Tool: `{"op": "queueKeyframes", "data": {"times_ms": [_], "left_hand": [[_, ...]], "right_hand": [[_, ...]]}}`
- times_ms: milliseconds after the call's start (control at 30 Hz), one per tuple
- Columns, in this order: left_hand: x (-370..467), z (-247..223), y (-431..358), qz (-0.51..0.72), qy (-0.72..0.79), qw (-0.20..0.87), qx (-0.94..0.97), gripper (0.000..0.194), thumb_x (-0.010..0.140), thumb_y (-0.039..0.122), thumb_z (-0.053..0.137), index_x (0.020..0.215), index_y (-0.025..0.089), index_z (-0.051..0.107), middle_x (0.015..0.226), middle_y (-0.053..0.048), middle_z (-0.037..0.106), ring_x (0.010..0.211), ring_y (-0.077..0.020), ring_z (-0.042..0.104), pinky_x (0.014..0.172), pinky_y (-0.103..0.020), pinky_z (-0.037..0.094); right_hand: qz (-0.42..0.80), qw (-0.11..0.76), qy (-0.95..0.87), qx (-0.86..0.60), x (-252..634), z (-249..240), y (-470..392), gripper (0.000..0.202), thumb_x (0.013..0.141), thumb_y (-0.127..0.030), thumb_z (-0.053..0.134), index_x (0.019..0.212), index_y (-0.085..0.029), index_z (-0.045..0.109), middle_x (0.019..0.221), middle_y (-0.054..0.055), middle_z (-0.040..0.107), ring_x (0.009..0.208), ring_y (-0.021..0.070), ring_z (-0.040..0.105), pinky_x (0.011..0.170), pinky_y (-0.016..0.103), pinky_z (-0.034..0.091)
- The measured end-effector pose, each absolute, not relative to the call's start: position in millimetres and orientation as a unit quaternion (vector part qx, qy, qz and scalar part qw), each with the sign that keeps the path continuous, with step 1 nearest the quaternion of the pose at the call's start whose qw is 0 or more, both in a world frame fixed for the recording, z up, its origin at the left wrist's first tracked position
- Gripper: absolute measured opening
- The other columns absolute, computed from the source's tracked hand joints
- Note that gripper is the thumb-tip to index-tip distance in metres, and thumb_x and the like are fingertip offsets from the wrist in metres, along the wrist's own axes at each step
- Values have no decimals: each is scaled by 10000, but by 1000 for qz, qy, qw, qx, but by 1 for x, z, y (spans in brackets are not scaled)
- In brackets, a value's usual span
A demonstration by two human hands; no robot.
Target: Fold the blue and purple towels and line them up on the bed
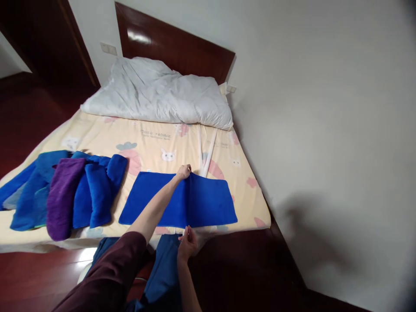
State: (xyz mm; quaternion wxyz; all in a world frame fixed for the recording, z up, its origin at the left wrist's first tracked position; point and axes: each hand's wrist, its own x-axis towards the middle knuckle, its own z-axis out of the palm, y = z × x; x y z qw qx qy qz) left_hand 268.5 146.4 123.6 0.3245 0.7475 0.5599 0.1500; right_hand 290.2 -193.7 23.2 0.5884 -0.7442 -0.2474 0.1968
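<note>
A blue towel [211,201] lies spread on the bed, with a raised crease running through its middle from the far edge to the near edge. My left hand [184,171] reaches across the cloth and pinches the far edge at the crease. At the other end of the crease, my right hand [187,243] has its fingers closed on the near edge, by the mattress side. My left forearm covers part of the towel's left half.
Left on the bed are several blue cloths [32,190] and a purple rolled cloth [65,197]. A white quilt [156,93] lies at the far end, before the wooden headboard [175,39]. A wall [325,130] stands along the right side.
</note>
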Motion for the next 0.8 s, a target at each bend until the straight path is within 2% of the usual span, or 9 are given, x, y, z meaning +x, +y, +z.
{"op": "queueKeyframes", "data": {"times_ms": [133,267,367,567,700,800], "left_hand": [[255,160,135,193,546,340,741,209,898,125,563,1048,148,708,928,-67,778,759,-149,722,829,-242,559],[241,197,125,237,529,355,734,194,899,138,573,1044,145,701,898,-53,779,645,-128,701,731,-235,572],[228,223,116,270,512,367,728,175,909,159,573,1034,155,696,906,-48,778,619,-119,697,674,-228,571],[186,281,94,335,484,374,716,231,922,216,543,1070,123,694,936,-89,772,716,-154,723,658,-260,583],[146,331,77,415,436,332,726,263,886,305,606,995,104,735,973,-115,773,877,-207,724,810,-311,581],[116,371,60,499,401,304,705,308,842,400,679,939,122,768,962,-113,785,936,-240,724,881,-336,568]], "right_hand": [[166,628,-231,-724,298,47,-196,696,806,-740,660,1079,-114,794,779,127,785,543,216,698,593,311,587],[107,620,-273,-728,312,73,-198,693,802,-756,653,1002,-111,810,912,186,795,741,270,741,668,332,593],[93,620,-303,-718,323,95,-199,711,829,-765,612,1028,-106,793,967,211,787,820,296,740,773,390,604],[70,651,-333,-678,364,158,-181,660,835,-738,601,1024,-127,765,1016,218,778,913,338,752,854,445,621],[65,686,-373,-621,403,230,-154,587,804,-650,688,1010,-103,745,1060,245,763,952,330,741,910,423,605],[81,712,-414,-561,422,293,-133,559,779,-600,736,1021,-95,739,1080,232,763,994,291,733,951,391,586]]}}
